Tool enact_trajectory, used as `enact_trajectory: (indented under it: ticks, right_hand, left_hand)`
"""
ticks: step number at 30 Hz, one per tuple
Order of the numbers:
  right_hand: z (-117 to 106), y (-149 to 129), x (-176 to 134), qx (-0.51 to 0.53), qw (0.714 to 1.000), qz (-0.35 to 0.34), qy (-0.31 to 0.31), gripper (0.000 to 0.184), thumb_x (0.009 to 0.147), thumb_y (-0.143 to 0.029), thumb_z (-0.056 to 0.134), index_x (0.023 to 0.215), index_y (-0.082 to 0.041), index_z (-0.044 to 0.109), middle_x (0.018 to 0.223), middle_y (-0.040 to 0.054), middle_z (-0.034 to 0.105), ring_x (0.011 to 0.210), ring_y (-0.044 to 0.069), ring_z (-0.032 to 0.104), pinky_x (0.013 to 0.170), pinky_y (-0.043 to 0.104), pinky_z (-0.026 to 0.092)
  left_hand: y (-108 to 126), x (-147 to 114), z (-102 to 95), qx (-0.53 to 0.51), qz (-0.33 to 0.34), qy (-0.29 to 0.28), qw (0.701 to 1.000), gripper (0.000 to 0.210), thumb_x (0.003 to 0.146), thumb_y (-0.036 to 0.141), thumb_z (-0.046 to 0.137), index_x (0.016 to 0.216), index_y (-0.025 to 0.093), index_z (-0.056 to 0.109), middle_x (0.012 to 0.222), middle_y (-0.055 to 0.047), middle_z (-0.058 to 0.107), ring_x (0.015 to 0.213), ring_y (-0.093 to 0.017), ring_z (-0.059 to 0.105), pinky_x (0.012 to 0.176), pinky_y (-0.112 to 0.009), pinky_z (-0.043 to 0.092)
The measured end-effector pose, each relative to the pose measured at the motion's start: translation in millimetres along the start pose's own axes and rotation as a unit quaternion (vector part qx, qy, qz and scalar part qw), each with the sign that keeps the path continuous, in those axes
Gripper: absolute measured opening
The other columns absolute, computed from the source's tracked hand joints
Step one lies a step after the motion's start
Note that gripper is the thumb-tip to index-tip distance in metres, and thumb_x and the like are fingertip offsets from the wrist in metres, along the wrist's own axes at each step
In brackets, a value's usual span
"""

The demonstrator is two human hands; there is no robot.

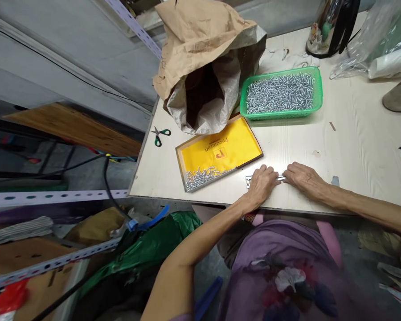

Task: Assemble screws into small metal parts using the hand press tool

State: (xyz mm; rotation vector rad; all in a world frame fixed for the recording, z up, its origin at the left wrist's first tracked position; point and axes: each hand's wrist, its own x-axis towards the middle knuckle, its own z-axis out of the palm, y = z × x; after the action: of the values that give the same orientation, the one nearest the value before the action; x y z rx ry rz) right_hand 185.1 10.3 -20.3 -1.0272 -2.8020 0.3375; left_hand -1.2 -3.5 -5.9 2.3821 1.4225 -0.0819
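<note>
On the grained tabletop, left hand grips a slim metal bar; right hand pinches its end.

One pale wood-grain surface carries one large brown paper sack, one green plastic basket, one shallow yellow-bottomed tray, one pair of scissors with dark green handles, one clear kettle with a black handle and one grey metal vessel. There is one slim silver metal strip, while the small ribbed silver metal pieces are too many to count in both basket and tray.
</note>
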Motion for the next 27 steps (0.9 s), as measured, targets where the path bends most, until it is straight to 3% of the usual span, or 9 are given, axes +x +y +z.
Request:
enact_trajectory:
  ticks: [3, 5, 9, 13, 17, 20, 23, 27]
  right_hand:
    - [-3.9, 3.5, 0.8, 0.008, 1.000, 0.015, 0.007, 0.028, 0.099, -0.026, 0.038, 0.090, -0.016, 0.063, 0.085, 0.0108, 0.059, 0.080, 0.023, 0.051, 0.068, 0.033, 0.040]
    - [-8.1, 11.0, 2.0, 0.013, 1.000, 0.018, 0.006, 0.028, 0.096, -0.035, 0.046, 0.103, -0.014, 0.063, 0.092, 0.0132, 0.060, 0.085, 0.026, 0.052, 0.072, 0.035, 0.042]
    - [-13.0, 32.7, 6.6, 0.002, 1.000, -0.004, -0.013, 0.055, 0.089, -0.058, 0.051, 0.116, -0.012, 0.061, 0.100, 0.0166, 0.062, 0.089, 0.029, 0.053, 0.076, 0.041, 0.043]
    - [-10.4, 49.9, 16.0, -0.022, 1.000, 0.009, 0.000, 0.040, 0.098, -0.040, 0.037, 0.104, -0.015, 0.067, 0.092, 0.0143, 0.063, 0.085, 0.027, 0.052, 0.075, 0.039, 0.041]
    - [-13.5, 55.5, 35.1, -0.042, 0.998, 0.047, 0.020, 0.036, 0.098, -0.031, 0.038, 0.087, -0.015, 0.068, 0.084, 0.0136, 0.063, 0.081, 0.026, 0.050, 0.070, 0.037, 0.038]
    - [-21.9, 36.9, 52.7, -0.049, 0.997, 0.041, 0.030, 0.029, 0.096, -0.026, 0.042, 0.088, -0.017, 0.068, 0.084, 0.0127, 0.063, 0.081, 0.025, 0.048, 0.068, 0.035, 0.035]
    - [-23.4, -1.8, 68.7, -0.021, 0.997, -0.071, -0.009, 0.020, 0.093, -0.017, 0.048, 0.093, -0.019, 0.068, 0.091, 0.0100, 0.063, 0.084, 0.023, 0.048, 0.067, 0.033, 0.034]
    - [-2.6, -40.2, 81.5, 0.003, 0.978, -0.198, -0.065, 0.019, 0.090, -0.009, 0.052, 0.080, -0.019, 0.065, 0.091, 0.0079, 0.061, 0.085, 0.020, 0.047, 0.069, 0.032, 0.035]
  left_hand:
    - [-3.0, 0.5, 7.4, -0.004, -0.002, 0.028, 1.000, 0.021, 0.094, 0.034, 0.055, 0.103, 0.017, 0.062, 0.097, -0.009, 0.063, 0.100, -0.025, 0.055, 0.082, -0.036, 0.048]
    - [-3.7, -2.2, 17.9, -0.013, -0.004, 0.076, 0.997, 0.031, 0.093, 0.033, 0.057, 0.119, 0.016, 0.056, 0.114, -0.013, 0.062, 0.111, -0.027, 0.055, 0.091, -0.041, 0.049]
    - [4.6, -15.5, 47.8, -0.036, 0.018, 0.178, 0.983, 0.042, 0.097, 0.025, 0.046, 0.138, 0.014, 0.042, 0.145, -0.020, 0.045, 0.140, -0.031, 0.037, 0.108, -0.050, 0.041]
    - [20.4, -29.8, 68.3, -0.047, 0.073, 0.187, 0.979, 0.039, 0.100, 0.031, 0.039, 0.136, 0.017, 0.047, 0.145, -0.016, 0.048, 0.143, -0.028, 0.034, 0.112, -0.052, 0.037]
    - [26.9, -33.7, 68.7, -0.064, 0.104, 0.176, 0.977, 0.039, 0.100, 0.034, 0.039, 0.131, 0.014, 0.053, 0.139, -0.016, 0.055, 0.140, -0.026, 0.040, 0.115, -0.050, 0.035]
    - [28.0, -30.7, 63.1, -0.076, 0.101, 0.165, 0.978, 0.043, 0.099, 0.037, 0.043, 0.134, 0.014, 0.051, 0.141, -0.017, 0.052, 0.142, -0.027, 0.036, 0.115, -0.051, 0.034]
    - [31.3, -32.2, 59.3, -0.088, 0.111, 0.152, 0.978, 0.043, 0.097, 0.040, 0.047, 0.129, 0.012, 0.055, 0.133, -0.019, 0.058, 0.136, -0.028, 0.045, 0.112, -0.048, 0.039]
    - [25.4, -57.1, 54.8, -0.117, 0.165, 0.173, 0.964, 0.030, 0.098, 0.035, 0.046, 0.108, 0.015, 0.067, 0.104, -0.011, 0.071, 0.104, -0.021, 0.065, 0.095, -0.035, 0.053]
